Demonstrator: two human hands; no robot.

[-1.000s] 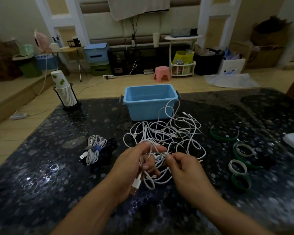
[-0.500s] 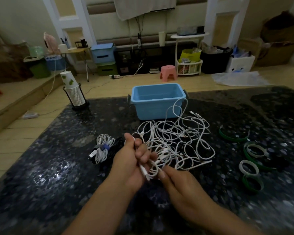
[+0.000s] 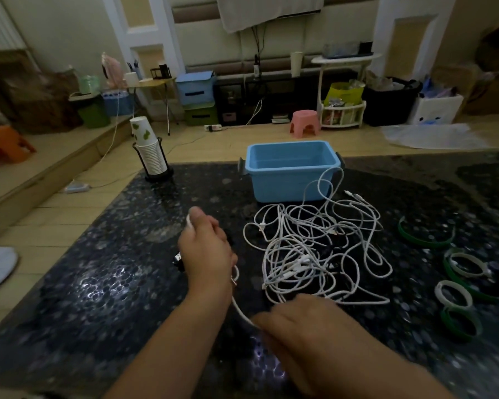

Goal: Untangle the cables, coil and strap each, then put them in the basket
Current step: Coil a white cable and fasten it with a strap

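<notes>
A tangle of white cables (image 3: 314,249) lies on the dark speckled table (image 3: 98,283), in front of the empty blue basket (image 3: 291,168). My left hand (image 3: 205,249) is raised left of the tangle and grips one white cable. That cable (image 3: 239,309) runs down past the wrist to my right hand (image 3: 306,335), which holds it near the table's front. A bundled cable lies behind my left hand; only its plug end (image 3: 178,259) shows. Green and white straps (image 3: 458,295) lie at the right.
A holder with stacked paper cups (image 3: 150,156) stands at the table's far left corner. The table's left edge drops to a wooden floor. A pink stool (image 3: 304,123), boxes and shelves stand along the far wall.
My left hand has moved up and left, away from the tangle, drawing one cable out. My right hand has dropped toward the front of the table. The camera has tilted slightly.
</notes>
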